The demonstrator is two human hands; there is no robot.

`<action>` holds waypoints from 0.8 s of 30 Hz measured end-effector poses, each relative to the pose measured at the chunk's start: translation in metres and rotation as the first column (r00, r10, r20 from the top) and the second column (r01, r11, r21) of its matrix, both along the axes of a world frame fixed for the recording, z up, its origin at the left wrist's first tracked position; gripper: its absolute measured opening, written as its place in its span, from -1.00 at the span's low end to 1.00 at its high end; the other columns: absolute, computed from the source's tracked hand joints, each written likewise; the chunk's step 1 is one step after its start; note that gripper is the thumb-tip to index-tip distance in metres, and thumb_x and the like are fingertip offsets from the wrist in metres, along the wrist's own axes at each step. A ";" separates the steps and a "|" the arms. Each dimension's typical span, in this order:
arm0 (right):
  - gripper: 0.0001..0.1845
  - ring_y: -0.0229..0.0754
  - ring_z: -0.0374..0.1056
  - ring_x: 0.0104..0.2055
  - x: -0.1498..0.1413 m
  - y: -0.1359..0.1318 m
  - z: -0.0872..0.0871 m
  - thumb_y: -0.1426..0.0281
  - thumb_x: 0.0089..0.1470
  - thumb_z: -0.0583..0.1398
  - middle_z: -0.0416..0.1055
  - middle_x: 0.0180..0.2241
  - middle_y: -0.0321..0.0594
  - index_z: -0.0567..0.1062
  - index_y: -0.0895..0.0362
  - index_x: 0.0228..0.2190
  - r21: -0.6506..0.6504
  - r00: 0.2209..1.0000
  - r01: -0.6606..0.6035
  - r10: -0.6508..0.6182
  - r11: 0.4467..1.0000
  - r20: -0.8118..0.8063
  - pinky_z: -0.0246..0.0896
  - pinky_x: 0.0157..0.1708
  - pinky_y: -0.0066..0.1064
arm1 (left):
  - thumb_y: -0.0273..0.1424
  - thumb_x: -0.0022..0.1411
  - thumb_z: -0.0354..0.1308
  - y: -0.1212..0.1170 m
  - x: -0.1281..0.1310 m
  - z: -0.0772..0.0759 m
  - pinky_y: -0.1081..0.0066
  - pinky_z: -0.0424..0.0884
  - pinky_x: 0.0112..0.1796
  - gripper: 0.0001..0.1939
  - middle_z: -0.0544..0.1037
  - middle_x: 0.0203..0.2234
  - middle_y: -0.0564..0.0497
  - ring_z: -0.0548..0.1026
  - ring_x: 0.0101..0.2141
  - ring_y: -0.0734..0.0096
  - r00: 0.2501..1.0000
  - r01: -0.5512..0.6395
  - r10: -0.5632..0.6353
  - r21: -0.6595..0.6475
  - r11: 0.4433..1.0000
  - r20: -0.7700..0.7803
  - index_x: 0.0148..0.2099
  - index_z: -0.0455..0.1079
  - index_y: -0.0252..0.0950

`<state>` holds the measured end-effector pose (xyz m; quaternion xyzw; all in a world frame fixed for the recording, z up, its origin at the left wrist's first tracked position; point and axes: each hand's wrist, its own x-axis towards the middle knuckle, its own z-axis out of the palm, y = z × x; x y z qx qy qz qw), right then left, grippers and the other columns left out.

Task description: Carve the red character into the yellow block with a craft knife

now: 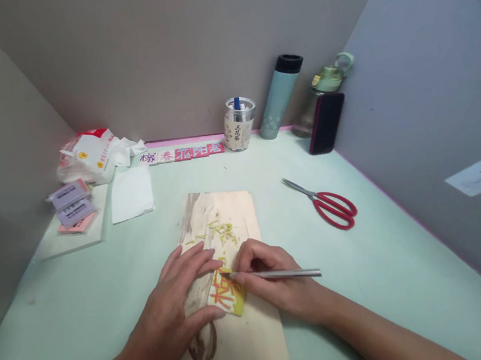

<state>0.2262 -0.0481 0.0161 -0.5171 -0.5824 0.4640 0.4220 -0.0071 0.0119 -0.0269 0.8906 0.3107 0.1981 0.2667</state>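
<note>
Two hands meet over a small yellow paper square with an orange cut character (227, 294), which lies on a pale wooden board (249, 349) at the lower middle of the frame. The left hand (177, 312) presses flat on the square's left edge, fingers spread and holding nothing. The right hand (268, 279) has its fingers pinched closed around a slim silver craft knife (278, 274), its tip touching the paper's top. Yellow paper shavings (224, 231) lie on the board just above. Red-handled scissors (334, 208) rest right of centre on the pale green tabletop (81, 302). A teal flask (280, 97) stands at the upper middle, by the back wall.
</note>
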 end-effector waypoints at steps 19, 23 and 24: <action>-0.80 -0.30 0.07 -0.48 0.002 -0.001 0.003 0.39 0.14 0.24 0.22 -0.50 -0.40 0.32 0.09 -0.47 -0.064 0.996 -0.077 0.074 0.995 -0.051 -0.04 -0.49 -0.44 | -0.16 0.34 0.24 0.000 0.000 0.000 -0.10 -0.02 0.37 -0.38 0.31 0.33 -0.01 0.07 0.40 0.07 1.000 -0.001 0.001 0.000 1.000 0.006 0.34 0.14 -0.05; -0.78 -0.30 0.08 -0.47 0.004 0.001 0.003 0.38 0.12 0.27 0.23 -0.51 -0.39 0.34 0.09 -0.48 -0.076 0.990 -0.056 0.046 0.996 -0.135 -0.04 -0.48 -0.44 | -0.18 0.38 0.20 0.001 -0.001 0.002 -0.11 -0.10 0.38 -0.39 0.33 0.32 0.00 0.06 0.40 0.11 0.999 0.039 -0.039 -0.018 0.999 -0.003 0.38 0.09 -0.03; -0.79 -0.29 0.09 -0.46 0.004 0.002 0.003 0.37 0.12 0.28 0.24 -0.50 -0.39 0.35 0.10 -0.47 -0.080 0.987 -0.034 0.021 0.996 -0.160 -0.03 -0.47 -0.44 | -0.20 0.41 0.16 0.001 -0.002 0.003 -0.12 -0.11 0.38 -0.40 0.31 0.33 0.01 0.05 0.41 0.12 0.999 0.050 -0.050 -0.030 0.998 -0.012 0.39 0.06 -0.01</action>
